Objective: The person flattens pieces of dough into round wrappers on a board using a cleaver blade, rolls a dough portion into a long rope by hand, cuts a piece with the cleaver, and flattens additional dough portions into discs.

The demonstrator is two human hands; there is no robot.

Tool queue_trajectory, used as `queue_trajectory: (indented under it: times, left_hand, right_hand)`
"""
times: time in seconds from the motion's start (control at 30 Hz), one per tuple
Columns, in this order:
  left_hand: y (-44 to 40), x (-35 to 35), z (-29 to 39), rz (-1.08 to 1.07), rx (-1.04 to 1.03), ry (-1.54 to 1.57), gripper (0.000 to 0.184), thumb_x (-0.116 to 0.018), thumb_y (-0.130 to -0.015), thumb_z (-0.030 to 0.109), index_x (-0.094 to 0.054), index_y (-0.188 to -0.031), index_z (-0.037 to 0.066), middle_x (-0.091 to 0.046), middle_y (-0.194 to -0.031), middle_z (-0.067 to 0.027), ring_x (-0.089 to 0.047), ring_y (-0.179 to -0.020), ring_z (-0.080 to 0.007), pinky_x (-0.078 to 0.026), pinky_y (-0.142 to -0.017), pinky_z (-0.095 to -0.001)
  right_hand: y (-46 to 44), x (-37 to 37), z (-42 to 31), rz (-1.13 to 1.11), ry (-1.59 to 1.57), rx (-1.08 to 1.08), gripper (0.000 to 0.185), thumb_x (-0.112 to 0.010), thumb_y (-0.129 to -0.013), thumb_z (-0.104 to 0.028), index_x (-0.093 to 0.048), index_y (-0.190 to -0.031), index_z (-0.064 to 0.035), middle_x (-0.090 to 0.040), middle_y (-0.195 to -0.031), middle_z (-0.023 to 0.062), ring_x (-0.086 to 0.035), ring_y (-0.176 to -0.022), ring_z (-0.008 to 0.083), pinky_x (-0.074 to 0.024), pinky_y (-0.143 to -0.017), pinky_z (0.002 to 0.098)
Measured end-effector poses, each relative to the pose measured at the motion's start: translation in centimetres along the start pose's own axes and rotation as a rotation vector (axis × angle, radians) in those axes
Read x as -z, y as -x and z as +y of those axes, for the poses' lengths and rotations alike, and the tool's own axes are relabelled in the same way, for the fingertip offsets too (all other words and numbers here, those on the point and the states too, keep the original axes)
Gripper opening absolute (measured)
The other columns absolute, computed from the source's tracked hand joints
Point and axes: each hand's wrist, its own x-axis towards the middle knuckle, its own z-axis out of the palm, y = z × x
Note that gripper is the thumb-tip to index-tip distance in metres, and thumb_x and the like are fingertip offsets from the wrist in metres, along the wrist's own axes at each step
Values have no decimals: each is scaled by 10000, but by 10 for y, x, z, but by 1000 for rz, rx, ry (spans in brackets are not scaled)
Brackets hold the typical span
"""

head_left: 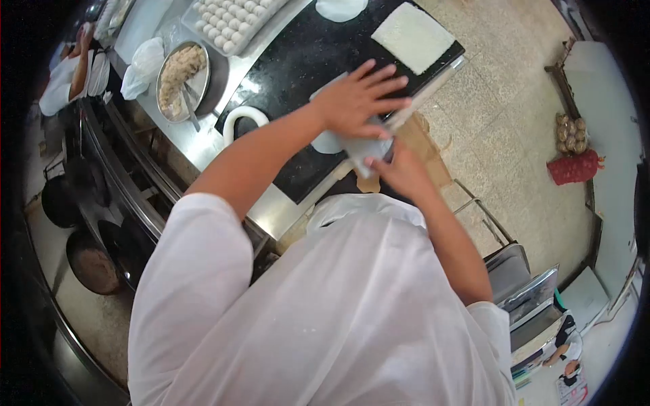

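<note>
My left hand (pixel 362 101) is open with its fingers spread, over a pale dough round (pixel 328 142) that it partly hides on the black work slab. At the slab's near edge, my right hand (pixel 403 172) pinches a thin, translucent sheet, apparently plastic (pixel 362 152), blurred by motion. This sheet passes beneath my left palm and hangs towards my body. A curved rope of white dough (pixel 237 116) lies to the left of my left forearm.
A white, floury square (pixel 413 38) lies at the slab's right end. Another dough round (pixel 341 7) is at the far edge. Left stand a bowl of filling (pixel 181 68) with a utensil and a tray of dough balls (pixel 230 17). Black woks (pixel 95 260) sit lower left; another person (pixel 71 78) is upper left.
</note>
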Motion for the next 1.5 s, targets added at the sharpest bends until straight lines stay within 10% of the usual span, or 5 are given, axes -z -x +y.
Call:
queue_trajectory:
  times: [0.3, 0.53, 0.67, 0.9, 1.5]
  left_hand:
    - [-17, -9, -23, -62, -93, -118, 750, -530, -910, 718, -434, -1546, 332, -275, -1676, -38, -191, -1566, -287, -79, -1260, -563]
    - [-26, 20, -24, 441, 97, -161, 760, -612, -837, 744, -616, -1380, 213, -636, -1350, -112, -557, -1315, -322, -424, -1093, -482]
    - [27, 29, 3, -374, 533, 492, 718, -680, -774, 755, -754, -972, 69, -752, -939, -176, -731, -914, -345, -565, -807, -479]
    - [85, 4, 44, 411, 879, 607, 347, -770, -869, 287, -685, -1132, 76, -715, -913, -196, -719, -843, -359, -556, -757, -428]
    - [16, 41, 41, 857, 1018, 771, 302, -674, -983, 132, -649, -1275, 59, -643, -967, -7, -588, -834, -69, -494, -677, -242]
  right_hand:
    - [-17, 24, -17, 11, 50, -122, 656, -857, -754, -414, -603, -1181, 15, -722, -930, 262, -702, -938, 465, -555, -817, 501]
    - [21, -7, -18, 318, 230, -57, 527, -776, -865, -316, -512, -1134, 52, -692, -921, 316, -678, -895, 511, -535, -758, 545]
    - [117, -54, 9, 193, 201, -90, 521, -759, -879, -279, -496, -1177, 58, -684, -890, 321, -671, -863, 520, -528, -738, 552]
    - [112, -3, 0, 200, 318, -130, 342, -723, -900, -240, -568, -1066, 15, -692, -834, 272, -675, -841, 484, -522, -711, 544]
    - [0, 73, 35, -324, 230, 191, 342, -766, -853, -245, -597, -1038, -12, -712, -914, 267, -692, -881, 463, -536, -760, 526]
